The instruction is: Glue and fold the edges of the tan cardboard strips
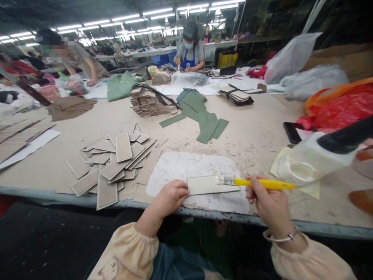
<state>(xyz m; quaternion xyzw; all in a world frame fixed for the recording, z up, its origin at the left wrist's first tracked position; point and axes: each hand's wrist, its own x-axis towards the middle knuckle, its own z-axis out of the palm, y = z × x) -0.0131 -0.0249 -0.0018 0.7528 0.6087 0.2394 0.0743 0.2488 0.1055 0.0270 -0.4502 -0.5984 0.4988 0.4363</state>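
Observation:
My left hand point(170, 196) is closed at the left end of a pale rectangular panel point(206, 186) with a dark edge, its fingertips pressed on it. The panel lies flat on a stained white sheet point(169, 165) near the table's front edge. In my right hand point(268, 204) is a brush point(262, 183) with a yellow handle, gripped near the middle. Its whitish bristles rest at the panel's upper surface, right of centre. To the left lies a loose heap of similar beige panels point(124, 147) with pale borders.
A white plastic container point(323, 151) lies tilted on yellow paper at the right, beside a dark phone point(292, 132). Green strips point(208, 126) and a bundled beige stack point(147, 102) lie farther back. A red bag point(346, 103) is at the far right. Co-workers sit across the table.

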